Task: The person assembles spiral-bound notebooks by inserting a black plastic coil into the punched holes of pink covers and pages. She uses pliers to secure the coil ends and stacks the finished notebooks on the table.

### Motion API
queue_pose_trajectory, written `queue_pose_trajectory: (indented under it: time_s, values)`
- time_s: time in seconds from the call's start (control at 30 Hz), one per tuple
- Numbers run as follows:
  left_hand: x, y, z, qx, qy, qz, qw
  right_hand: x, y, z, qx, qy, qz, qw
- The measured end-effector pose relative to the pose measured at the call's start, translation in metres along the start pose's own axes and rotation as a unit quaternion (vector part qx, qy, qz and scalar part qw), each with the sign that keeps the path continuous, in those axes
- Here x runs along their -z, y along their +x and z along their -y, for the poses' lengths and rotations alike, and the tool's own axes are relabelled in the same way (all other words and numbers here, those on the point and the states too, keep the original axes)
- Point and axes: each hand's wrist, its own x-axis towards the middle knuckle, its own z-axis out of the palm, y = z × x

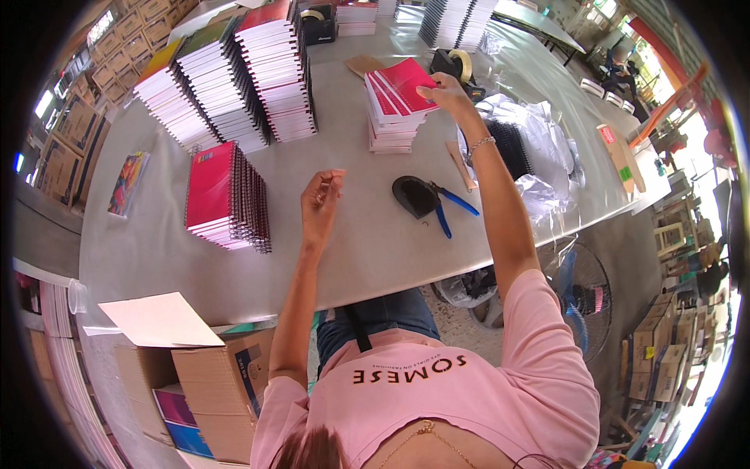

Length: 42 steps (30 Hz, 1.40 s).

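My right hand (447, 92) reaches to the far side of the table and grips the right edge of a red-covered notebook (400, 87). That notebook lies on top of a small stack of page blocks (391, 139), where no coil shows. Over the bare tabletop, my left hand (320, 201) is held with its fingers curled together; whatever is in them, if anything, is hidden. Blue-handled pliers (444, 209) lie between my forearms, beside a black scoop-shaped piece (415, 195). To the left of my left hand stands a pile of red coil-bound notebooks (211, 187).
Tall stacks of bound notebooks (275, 74) rise at the far left. Tape dispensers (453, 69) stand at the back. Black coils (508, 148) lie in crumpled plastic (543, 141) at right. An opened carton (223, 383) and a fan (578, 293) flank me below the table (359, 266).
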Motion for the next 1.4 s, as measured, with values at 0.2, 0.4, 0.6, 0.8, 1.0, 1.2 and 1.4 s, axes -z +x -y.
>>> queue_pose_trajectory:
  time_s: [0.2, 0.4, 0.6, 0.8, 1.0, 1.2, 1.4]
  values:
    - [-0.019, 0.001, -0.033, -0.045, 0.052, -0.05, 0.996, -0.036, -0.059, 0.047, 0.184, -0.081, -0.261, 0.944]
    - [-0.039, 0.003, -0.082, -0.042, -0.053, -0.035, 0.997, -0.096, -0.171, 0.089, 0.199, 0.15, -0.162, 0.955]
    - [-0.004, -0.015, -0.084, -0.064, 0.284, 0.013, 0.957, -0.057, -0.192, 0.062, 0.077, 0.105, -0.066, 0.989]
    - [0.005, -0.037, -0.11, -0.143, 0.566, 0.177, 0.793, 0.05, -0.147, -0.056, -0.023, -0.367, -0.37, 0.853]
    - [-0.006, -0.058, -0.099, -0.109, 0.65, 0.195, 0.726, 0.105, -0.153, -0.117, -0.232, -0.479, -0.23, 0.815]
    - [-0.008, -0.08, -0.082, -0.099, 0.617, 0.112, 0.773, 0.086, -0.138, -0.114, -0.173, -0.473, -0.245, 0.829]
    - [-0.021, -0.079, -0.054, -0.12, 0.597, 0.001, 0.793, 0.091, -0.143, -0.125, -0.169, -0.409, -0.278, 0.852]
